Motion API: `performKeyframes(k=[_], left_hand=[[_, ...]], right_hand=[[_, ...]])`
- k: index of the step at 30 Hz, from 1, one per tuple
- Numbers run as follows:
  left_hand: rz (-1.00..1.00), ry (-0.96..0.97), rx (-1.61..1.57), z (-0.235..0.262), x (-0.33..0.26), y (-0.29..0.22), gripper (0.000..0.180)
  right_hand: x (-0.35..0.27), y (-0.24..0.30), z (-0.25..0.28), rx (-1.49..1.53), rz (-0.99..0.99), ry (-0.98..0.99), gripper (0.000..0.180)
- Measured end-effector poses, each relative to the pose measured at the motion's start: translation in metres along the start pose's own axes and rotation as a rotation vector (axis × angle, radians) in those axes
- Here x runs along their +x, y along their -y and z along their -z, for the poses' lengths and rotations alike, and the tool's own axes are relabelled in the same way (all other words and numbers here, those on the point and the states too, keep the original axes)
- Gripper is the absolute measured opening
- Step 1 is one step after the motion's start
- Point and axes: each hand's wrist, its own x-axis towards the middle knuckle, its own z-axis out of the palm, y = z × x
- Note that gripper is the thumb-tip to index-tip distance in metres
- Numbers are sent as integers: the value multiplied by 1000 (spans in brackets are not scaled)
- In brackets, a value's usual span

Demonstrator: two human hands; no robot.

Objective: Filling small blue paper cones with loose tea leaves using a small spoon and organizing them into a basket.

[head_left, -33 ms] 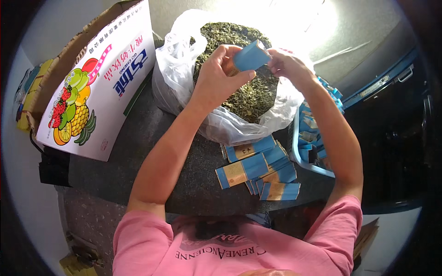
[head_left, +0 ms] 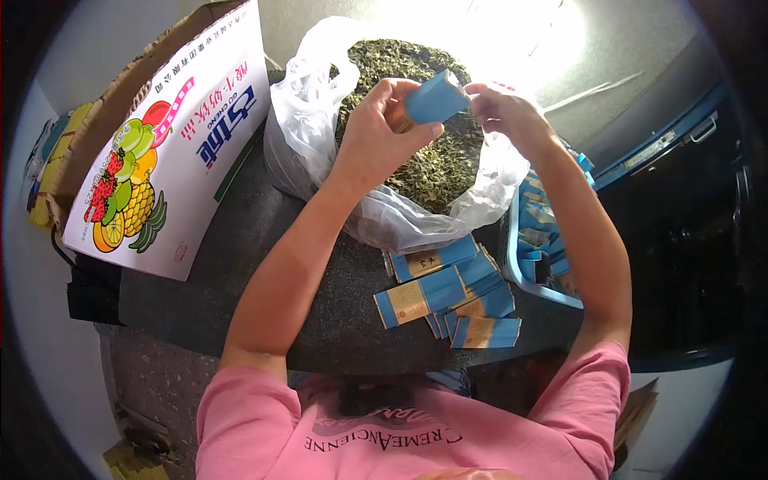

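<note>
My left hand [head_left: 378, 136] is closed round a small blue and tan paper packet [head_left: 436, 99], held tilted above an open white plastic bag [head_left: 300, 152]. Dried green leaves [head_left: 432, 172] fill the bag. Beside the packet's upper right end, my right hand [head_left: 512, 116] has its fingers curled together in a pinch; what they hold, if anything, is too small to make out. Nearer to me, several flat blue and tan packets [head_left: 420, 298] lie in an overlapping pile on the dark table [head_left: 320, 340].
To the right of the bag stands a light blue plastic basket [head_left: 544, 296] with more blue packets [head_left: 534, 214] in it, partly behind my right forearm. A large white carton [head_left: 172, 152] printed with fruit stands at the left. Bright light falls on the far surface.
My right hand has shifted slightly right, with its fingers a little further from the packet's end. My left hand and the packet stay almost where they were.
</note>
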Motion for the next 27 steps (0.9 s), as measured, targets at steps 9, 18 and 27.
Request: performKeyframes(k=[9,18,27], left_hand=[[10,7,62,0,-2,-5,51],[-33,2,101,-3,2,4,51],[-26,-19,-38,0,-1,2,45]], right_hand=[[-32,44,35,-56,270,15,26],[-54,60,-12,-697,690,43,25],[-62,72,5,-959,987,-207,23]])
